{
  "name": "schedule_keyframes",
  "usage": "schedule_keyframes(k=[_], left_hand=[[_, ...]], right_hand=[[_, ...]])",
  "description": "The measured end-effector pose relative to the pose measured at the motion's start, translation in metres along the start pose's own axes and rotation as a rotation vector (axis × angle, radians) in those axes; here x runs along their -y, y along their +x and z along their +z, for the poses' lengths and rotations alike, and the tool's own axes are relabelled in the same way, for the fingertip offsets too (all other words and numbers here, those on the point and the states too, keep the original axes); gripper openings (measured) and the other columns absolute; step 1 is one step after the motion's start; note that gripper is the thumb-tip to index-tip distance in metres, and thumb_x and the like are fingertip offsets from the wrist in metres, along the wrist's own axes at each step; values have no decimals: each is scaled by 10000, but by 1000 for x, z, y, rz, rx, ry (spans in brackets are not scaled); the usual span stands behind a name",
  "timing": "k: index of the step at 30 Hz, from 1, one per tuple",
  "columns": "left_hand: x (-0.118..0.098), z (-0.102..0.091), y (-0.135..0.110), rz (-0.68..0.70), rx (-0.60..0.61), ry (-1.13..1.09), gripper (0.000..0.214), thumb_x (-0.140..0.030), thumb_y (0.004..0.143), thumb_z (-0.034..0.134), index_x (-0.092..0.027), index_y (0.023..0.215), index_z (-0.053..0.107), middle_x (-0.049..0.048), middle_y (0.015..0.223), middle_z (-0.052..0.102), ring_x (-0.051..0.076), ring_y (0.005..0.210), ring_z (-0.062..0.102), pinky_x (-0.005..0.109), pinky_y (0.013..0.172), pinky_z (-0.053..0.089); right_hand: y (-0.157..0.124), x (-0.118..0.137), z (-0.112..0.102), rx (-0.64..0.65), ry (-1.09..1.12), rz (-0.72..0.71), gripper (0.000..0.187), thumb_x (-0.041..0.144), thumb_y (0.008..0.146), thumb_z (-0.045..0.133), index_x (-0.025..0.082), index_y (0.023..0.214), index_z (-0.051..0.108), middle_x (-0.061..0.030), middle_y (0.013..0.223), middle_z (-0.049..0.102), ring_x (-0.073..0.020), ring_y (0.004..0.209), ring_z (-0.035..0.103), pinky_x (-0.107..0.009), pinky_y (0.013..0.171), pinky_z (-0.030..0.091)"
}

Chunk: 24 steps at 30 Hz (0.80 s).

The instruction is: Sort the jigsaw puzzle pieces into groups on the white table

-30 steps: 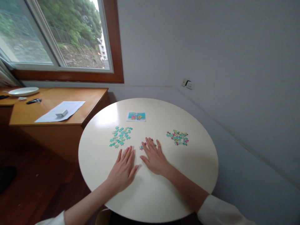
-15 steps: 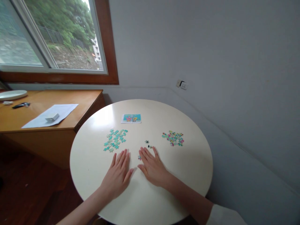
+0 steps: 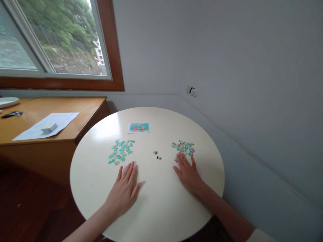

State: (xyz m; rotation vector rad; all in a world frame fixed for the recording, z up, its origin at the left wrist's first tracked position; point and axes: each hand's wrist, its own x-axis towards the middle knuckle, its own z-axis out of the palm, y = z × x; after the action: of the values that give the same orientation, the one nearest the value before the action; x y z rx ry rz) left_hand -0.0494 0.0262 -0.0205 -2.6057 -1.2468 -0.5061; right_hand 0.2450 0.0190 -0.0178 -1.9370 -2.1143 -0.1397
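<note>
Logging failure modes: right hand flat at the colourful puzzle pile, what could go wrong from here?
1. The right hand has its fingers at the edge of the colourful pile; a flat sweep could scatter pieces toward the rim of the table.
2. Two small dark pieces lie alone mid-table; the left hand, also flat, might brush them away.

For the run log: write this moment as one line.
left hand: flat on table, near teal pieces | right hand: flat, at multicoloured pile | loose pieces: between hands
</note>
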Motion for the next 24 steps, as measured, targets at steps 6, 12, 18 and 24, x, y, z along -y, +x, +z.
schedule_keyframes(k=[6, 12, 18, 24], left_hand=[[0, -1, 1, -2, 10, 4, 641, -465, 909, 271, -147, 1436, 91, 138, 1428, 310, 262, 1325, 263, 488, 1079, 201], [-1, -3, 2, -16, 5, 3, 621, -449, 911, 277, -141, 1430, 134, 136, 1429, 309, 263, 1328, 255, 484, 1082, 199], [0, -2, 1, -11, 3, 24, 591, -425, 914, 279, -126, 1417, 193, 134, 1429, 310, 257, 1329, 254, 477, 1085, 189], [1, 0, 1, -7, -21, 27, 600, -428, 912, 281, -129, 1422, 175, 128, 1427, 317, 250, 1330, 252, 474, 1089, 180]], right_hand=[[8, 22, -8, 13, -12, -118, 623, 462, 897, 269, 81, 1389, 275, -160, 1450, 242, -277, 1353, 179, -539, 1078, 60], [47, 68, -1, 50, 20, -236, 617, 485, 903, 242, 119, 1399, 258, -129, 1473, 198, -263, 1366, 123, -533, 1083, 26], [84, 72, 4, 56, -85, -137, 484, 265, 897, 283, 130, 1355, 358, -126, 1434, 315, -265, 1348, 188, -531, 1073, -18], [82, 37, 3, 36, -172, -19, 481, 245, 885, 292, 103, 1332, 394, -132, 1409, 359, -284, 1330, 226, -546, 1062, -2]])
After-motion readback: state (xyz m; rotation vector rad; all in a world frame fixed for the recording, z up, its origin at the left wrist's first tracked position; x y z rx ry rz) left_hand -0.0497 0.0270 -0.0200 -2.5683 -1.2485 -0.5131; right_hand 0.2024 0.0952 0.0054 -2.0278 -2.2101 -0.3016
